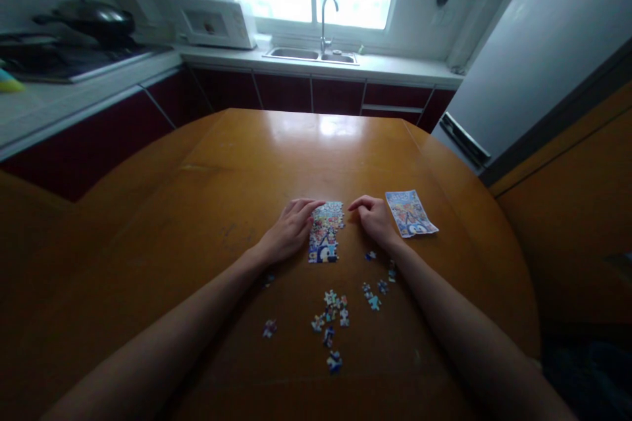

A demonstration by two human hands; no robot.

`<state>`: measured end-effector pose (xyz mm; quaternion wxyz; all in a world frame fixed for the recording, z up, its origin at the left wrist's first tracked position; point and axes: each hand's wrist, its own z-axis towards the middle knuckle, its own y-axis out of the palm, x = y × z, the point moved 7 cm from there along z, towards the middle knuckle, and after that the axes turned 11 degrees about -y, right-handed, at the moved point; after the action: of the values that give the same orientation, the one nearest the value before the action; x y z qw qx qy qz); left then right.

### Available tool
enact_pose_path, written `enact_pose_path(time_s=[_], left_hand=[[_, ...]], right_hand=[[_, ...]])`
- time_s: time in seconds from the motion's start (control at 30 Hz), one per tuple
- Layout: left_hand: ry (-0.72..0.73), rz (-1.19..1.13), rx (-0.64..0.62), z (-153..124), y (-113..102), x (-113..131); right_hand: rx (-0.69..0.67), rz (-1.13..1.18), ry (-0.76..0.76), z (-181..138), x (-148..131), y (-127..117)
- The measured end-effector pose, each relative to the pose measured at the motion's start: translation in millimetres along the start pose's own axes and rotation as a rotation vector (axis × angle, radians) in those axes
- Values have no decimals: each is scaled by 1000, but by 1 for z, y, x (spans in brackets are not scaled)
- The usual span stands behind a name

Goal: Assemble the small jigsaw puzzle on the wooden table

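A partly assembled jigsaw puzzle (pixel 324 237) lies flat on the wooden table, with an uneven edge on its right side. My left hand (pixel 292 227) rests along its left side, fingers stretched over the upper left corner. Just right of the puzzle, apart from it, is my right hand (pixel 374 216). Its fingers are curled, the index finger toward the puzzle; whatever they may hold is hidden. Loose puzzle pieces (pixel 330 309) are scattered below the puzzle, with others (pixel 374 301) by my right forearm and a single piece (pixel 269 327) near my left forearm.
A creased picture sheet (pixel 411 214) lies right of my right hand. The table (pixel 296 151) has a rounded edge. Beyond it stand a counter with a sink (pixel 296 53), a white microwave (pixel 214 23), a stove with a lidded pan (pixel 93 16), and a fridge (pixel 528 46) at right.
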<state>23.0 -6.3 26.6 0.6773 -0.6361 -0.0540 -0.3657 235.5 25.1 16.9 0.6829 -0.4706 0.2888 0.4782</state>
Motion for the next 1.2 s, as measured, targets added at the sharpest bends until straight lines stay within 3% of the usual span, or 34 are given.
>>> enact_pose_path(time_s=[0.67, 1.2], left_hand=[[5, 29, 5, 2, 3, -1], [8, 31, 11, 1, 3, -3]], right_hand=[[-10, 94, 128, 2, 12, -3], [-42, 170, 137, 3, 29, -2]])
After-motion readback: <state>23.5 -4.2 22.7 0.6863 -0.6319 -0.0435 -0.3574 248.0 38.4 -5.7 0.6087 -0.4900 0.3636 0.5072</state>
